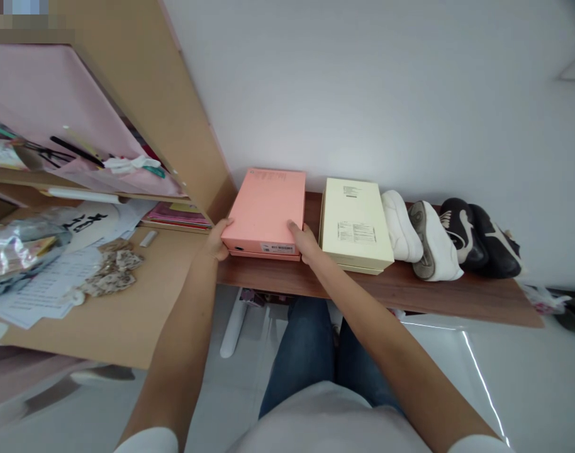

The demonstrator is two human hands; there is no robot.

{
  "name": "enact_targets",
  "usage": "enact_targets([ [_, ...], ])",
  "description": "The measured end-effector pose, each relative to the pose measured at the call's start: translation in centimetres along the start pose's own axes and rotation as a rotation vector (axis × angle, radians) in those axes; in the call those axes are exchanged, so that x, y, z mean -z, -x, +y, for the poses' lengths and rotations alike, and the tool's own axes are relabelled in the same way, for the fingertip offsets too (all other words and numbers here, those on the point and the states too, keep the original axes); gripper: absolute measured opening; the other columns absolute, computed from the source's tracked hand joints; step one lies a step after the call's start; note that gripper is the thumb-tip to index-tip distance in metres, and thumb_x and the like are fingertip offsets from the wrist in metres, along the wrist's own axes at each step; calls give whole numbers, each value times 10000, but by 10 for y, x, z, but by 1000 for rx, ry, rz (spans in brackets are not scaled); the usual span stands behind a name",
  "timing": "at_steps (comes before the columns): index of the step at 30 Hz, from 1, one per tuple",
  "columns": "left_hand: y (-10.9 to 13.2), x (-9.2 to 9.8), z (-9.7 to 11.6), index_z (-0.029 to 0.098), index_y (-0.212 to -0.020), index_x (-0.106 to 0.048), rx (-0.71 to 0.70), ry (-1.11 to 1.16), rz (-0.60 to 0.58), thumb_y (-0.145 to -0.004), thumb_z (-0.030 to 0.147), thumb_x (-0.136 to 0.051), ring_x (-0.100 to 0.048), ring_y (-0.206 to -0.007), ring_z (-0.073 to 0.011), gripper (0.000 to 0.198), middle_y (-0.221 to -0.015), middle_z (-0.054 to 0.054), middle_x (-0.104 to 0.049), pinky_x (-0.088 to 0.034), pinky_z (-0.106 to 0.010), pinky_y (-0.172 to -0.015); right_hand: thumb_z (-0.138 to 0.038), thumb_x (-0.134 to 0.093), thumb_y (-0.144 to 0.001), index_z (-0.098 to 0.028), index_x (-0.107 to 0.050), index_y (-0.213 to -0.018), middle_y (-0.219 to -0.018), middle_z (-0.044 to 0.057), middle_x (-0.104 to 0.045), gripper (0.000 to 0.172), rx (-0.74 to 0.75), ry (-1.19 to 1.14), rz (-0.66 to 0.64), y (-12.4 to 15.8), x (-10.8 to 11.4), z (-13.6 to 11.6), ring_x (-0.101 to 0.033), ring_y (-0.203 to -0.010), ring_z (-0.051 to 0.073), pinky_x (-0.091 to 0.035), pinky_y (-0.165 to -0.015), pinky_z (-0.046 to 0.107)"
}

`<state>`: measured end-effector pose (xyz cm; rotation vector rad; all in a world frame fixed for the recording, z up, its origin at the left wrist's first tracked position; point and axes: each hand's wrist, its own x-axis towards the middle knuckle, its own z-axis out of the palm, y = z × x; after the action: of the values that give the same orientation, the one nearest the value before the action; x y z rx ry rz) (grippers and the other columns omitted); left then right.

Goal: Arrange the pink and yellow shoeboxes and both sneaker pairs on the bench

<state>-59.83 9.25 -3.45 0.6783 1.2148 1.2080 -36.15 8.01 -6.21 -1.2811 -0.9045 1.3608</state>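
Observation:
A pink shoebox [268, 204] with a label on its front side lies at the left end of the brown wooden shelf [278, 274]. My left hand [218, 240] grips its front left corner, and my right hand [304, 240] clasps the front right corner with the thumb on the lid. The fingers under and behind the box's sides are partly hidden. Just right of it rests a pale yellow shoebox [356, 220] with printed text on its lid, apart from both hands.
White shoes [403, 226] and black shoes [480, 239] stand along the shelf to the right. At left is a desk [141, 314] with papers, a plastic bag [23, 248] and a patterned scrunchie [112, 270]. A wooden side panel [174, 126] rises beside the pink box; a wall stands behind.

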Motion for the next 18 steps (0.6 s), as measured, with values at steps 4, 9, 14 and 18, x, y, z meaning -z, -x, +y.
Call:
enact_targets([
  [4, 6, 1, 8, 146, -1055, -677, 7, -31, -16, -676, 448, -748, -732, -965, -325, 490, -965, -128, -767, -608, -424, -841, -567, -654, -880, -156, -561, -1322, -1345, 170, -666, 611, -99, -8, 25, 10, 0, -8, -676, -1171, 250, -513, -1060, 448],
  [9, 11, 7, 14, 183, -1086, -707, 39, -32, -87, -738, 649, -684, -734, -983, -343, 581, -959, -112, -775, -620, -427, -787, -566, -635, -876, -170, -604, -1258, -1326, 152, -681, 552, -114, -44, 1, 20, 3, -11, -681, -1163, 260, -531, -1039, 456],
  [14, 10, 13, 11, 203, -1059, -725, 67, -76, -66, -756, 494, -714, -741, -928, -329, 420, -902, -79, -769, -635, -413, -718, -586, -615, -881, -211, -550, -1359, -1328, 120, -685, 612, -122, -36, -14, 26, 7, -13, -678, -1169, 263, -531, -1039, 477],
  [18, 13, 22, 11, 208, -1046, -717, 45, -26, -10, -788, 436, -659, -727, -974, -337, 349, -939, -98, -765, -643, -446, -745, -595, -598, -892, -250, -240, -1599, -1579, 99, -466, 864, -17, 29, 11, 32, 2, -15, -524, -1392, 231, -419, -1164, 453],
])
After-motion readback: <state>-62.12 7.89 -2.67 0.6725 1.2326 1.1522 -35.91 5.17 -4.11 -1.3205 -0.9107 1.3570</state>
